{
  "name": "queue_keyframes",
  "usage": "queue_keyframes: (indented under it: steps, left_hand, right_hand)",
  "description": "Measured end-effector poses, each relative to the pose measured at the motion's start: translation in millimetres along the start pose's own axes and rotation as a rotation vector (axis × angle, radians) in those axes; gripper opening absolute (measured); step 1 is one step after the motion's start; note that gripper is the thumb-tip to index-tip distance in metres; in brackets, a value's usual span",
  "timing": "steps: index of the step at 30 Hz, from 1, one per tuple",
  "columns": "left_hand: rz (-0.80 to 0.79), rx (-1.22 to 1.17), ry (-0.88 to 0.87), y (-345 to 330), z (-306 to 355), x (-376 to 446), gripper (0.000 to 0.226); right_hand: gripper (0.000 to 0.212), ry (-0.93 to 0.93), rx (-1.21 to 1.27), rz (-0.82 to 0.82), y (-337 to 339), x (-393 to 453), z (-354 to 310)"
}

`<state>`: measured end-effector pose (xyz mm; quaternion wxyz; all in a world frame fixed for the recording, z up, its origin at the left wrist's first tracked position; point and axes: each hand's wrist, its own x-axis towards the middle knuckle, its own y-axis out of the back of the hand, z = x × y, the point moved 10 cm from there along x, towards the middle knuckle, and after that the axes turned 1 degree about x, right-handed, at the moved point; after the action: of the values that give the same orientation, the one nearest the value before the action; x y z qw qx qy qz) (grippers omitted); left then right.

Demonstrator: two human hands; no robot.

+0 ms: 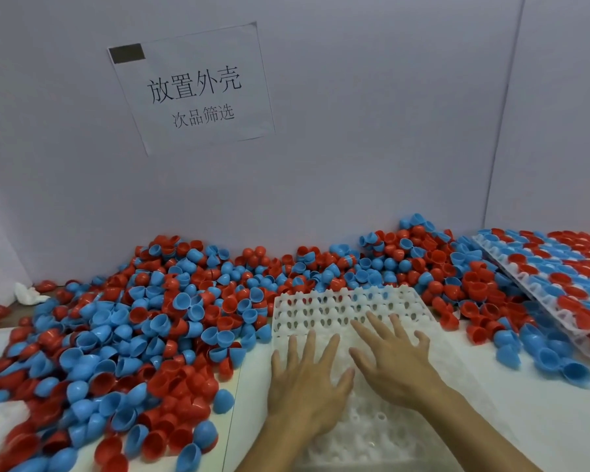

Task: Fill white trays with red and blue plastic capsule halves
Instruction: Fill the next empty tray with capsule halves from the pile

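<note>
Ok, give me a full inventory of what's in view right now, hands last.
Empty tray: one, white, centre of the table, under both hands.
Filled trays: a tilted stack at far right, white, holding red and blue halves; count unclear.
Loose capsule halves: too many to count, red and blue, heaped left and along the wall.
Paper sign: one, white with black characters, on the wall.
Crumpled white wad: one, far left by the wall.
Left hand: flat on the empty tray, fingers spread.
Right hand: flat beside it, fingers spread.

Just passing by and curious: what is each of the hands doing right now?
Left hand: open, fingers spread flat on the empty white plastic tray.
Right hand: open, flat on the same tray.
</note>
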<state>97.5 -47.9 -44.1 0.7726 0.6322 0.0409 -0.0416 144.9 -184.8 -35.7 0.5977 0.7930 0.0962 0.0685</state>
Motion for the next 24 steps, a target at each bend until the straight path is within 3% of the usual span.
queue_keyframes:
  steps: [6,8,11,14,16,18,21,24]
  left_hand:
    - [0.006,-0.041,0.021,1,-3,14,0.068]
    - [0.034,-0.131,0.021,5,-4,15,0.069]
    - [0.253,-0.369,0.068,36,-19,11,0.059]
    - [0.527,-0.426,0.179,75,-60,3,0.046]
    - [0.617,-0.383,0.260,95,-91,5,0.046]
    - [0.623,-0.292,0.321,110,-116,20,0.053]
    - [0.488,-0.080,0.354,122,-130,59,0.063]
    - [0.353,0.096,0.341,128,-138,112,0.056]
  right_hand:
    - [0.051,-0.116,0.090,0.032,23,24,0]
    - [0.041,-0.146,0.196,0.179,41,32,-16]
    - [0.034,-0.040,0.484,0.384,55,38,-55]
    - [0.031,0.085,0.612,0.348,40,43,-88]
    - [0.031,0.126,0.623,0.321,30,46,-93]
    - [0.033,0.152,0.590,0.295,23,51,-90]
    - [0.036,0.119,0.642,0.330,35,54,-70]
    - [0.037,0.054,0.700,0.421,53,57,-39]
